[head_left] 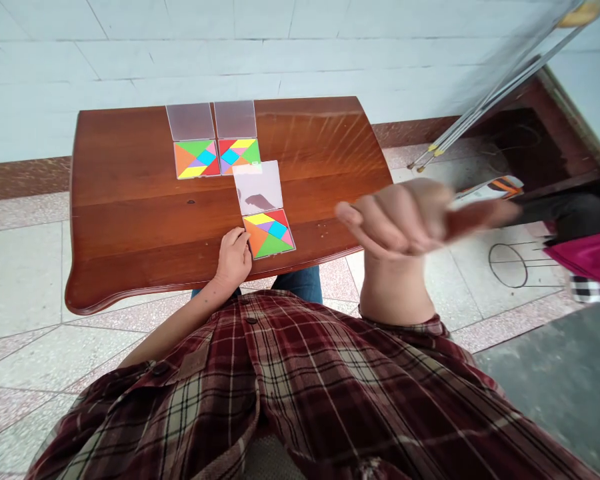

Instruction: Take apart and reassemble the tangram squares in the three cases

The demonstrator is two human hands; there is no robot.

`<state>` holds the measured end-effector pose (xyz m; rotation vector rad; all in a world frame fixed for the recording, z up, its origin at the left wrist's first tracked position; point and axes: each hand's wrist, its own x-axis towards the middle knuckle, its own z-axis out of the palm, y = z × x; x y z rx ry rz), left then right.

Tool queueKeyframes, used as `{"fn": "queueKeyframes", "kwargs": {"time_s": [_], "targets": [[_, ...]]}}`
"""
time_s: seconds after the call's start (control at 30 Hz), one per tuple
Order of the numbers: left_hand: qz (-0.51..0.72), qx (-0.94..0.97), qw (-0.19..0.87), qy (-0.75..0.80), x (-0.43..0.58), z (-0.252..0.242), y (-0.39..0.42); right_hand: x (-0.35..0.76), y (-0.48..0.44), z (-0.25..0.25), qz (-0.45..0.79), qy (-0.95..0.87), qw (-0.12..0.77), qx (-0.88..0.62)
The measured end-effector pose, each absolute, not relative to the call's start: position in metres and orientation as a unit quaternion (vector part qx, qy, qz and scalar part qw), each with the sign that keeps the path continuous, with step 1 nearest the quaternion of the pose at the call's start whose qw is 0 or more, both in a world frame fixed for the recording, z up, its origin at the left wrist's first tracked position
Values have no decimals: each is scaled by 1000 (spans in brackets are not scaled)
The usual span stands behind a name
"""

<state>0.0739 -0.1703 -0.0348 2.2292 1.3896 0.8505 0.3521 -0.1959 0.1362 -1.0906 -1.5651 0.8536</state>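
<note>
My left hand (234,257) lies on the table with its fingers loosely bent, the fingertips touching the left edge of an open tangram case (269,233). Coloured pieces fill this case, and its clear lid (259,188) is folded back away from me. Raised above the table's right side, my right hand (405,217) is blurred by motion. Its middle fingers are curled in, while the thumb and little finger point outward; nothing shows in it. Farther back sit two more open tangram cases, a left one (196,159) and a right one (237,152), both filled.
The brown wooden table (130,227) stands against a white tiled wall (190,60). Crutches (473,113) lean at the right. Beyond the table's right end are a wire ring stand (509,265) and a person's dark-clothed leg (563,213) beside magenta cloth (587,257).
</note>
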Motion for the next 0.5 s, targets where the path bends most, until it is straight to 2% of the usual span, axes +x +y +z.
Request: {"fn": "queueKeyframes", "kwargs": {"time_s": [0.1, 0.23, 0.33, 0.5], "targets": [[302, 791, 194, 496, 75, -35, -169, 341, -156, 104, 355, -610, 496, -505], [299, 791, 198, 496, 76, -32, -168, 343, -139, 36, 312, -583, 406, -630], [296, 792, 197, 496, 76, -31, -168, 346, -136, -2, 354, -535, 353, -681], [295, 793, 195, 497, 75, -31, -168, 332, -115, -19, 384, -488, 374, -689]]}}
